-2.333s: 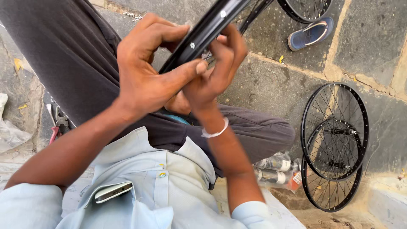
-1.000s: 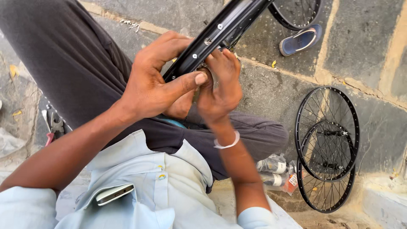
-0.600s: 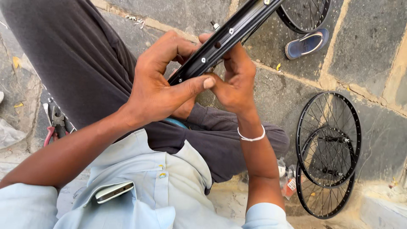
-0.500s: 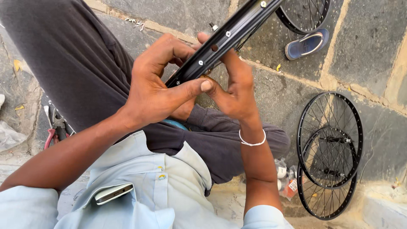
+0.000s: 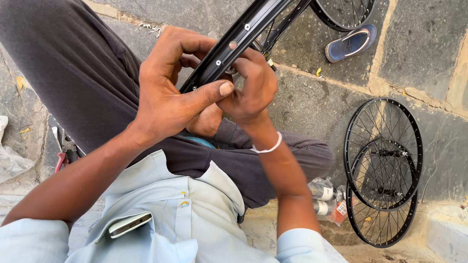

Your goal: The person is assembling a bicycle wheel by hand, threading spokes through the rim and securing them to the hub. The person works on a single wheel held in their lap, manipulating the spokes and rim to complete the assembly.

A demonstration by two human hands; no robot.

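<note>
Risk first: the rim (image 5: pixel 243 36) is braced only by finger pressure and a knee, I'd judge. If the thumb slips off the edge, the rim can roll or drop across the lap, and whatever small part the right fingers are working at the spoke hole could fall onto the stone floor (image 5: pixel 419 53) and get lost in the joints. Pinched fingertips between rim and spoke are also likely.

Pose: left hand (image 5: pixel 168 95) centre frame, wrapped over the black rim from above, thumb stretched flat along its inner face, clamped on it. Right hand (image 5: pixel 251 87) just right of it, touching the left thumb, fingers curled onto the rim's underside; can't tell whether it pinches anything small. Rim runs diagonally from frame centre to the top edge.

Two finished wheels (image 5: pixel 382 170) lie stacked at lower right, pliers (image 5: pixel 63 153) at left edge, sandal (image 5: pixel 351 43) upper right.
</note>
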